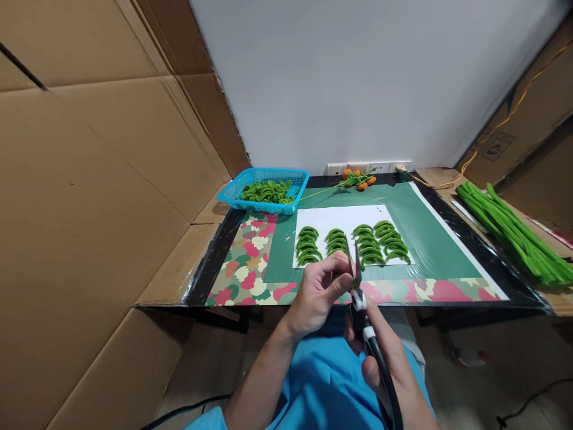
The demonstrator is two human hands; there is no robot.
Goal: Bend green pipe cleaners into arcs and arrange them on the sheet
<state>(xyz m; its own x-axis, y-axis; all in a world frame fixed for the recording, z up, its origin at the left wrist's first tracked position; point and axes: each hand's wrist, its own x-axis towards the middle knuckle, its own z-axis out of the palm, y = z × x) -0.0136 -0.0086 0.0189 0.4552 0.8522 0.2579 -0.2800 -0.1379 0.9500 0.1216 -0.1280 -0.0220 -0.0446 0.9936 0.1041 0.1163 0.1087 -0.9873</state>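
Observation:
My right hand (373, 349) is wrapped round a pair of black-and-white scissors (357, 298), whose narrow blades point up and stand apart; a thick black cord runs back from the handle. Close to the blades, my left hand (320, 289) pinches a small green fuzzy piece, mostly hidden by the fingers, that looks like chenille stem. Just beyond both hands lies a white sheet (331, 216) bearing rows of curved green chenille pieces (307, 245). The lower ends of the middle rows are partly covered by my left hand and the blades.
At the back left a blue basket (228, 194) holds a heap of green pieces (268, 192). Orange flowers on a green stem (358, 179) lie by the wall sockets (358, 169). Long green chenille stems (514, 239) are bundled at right. Cardboard panels (111, 149) flank the table.

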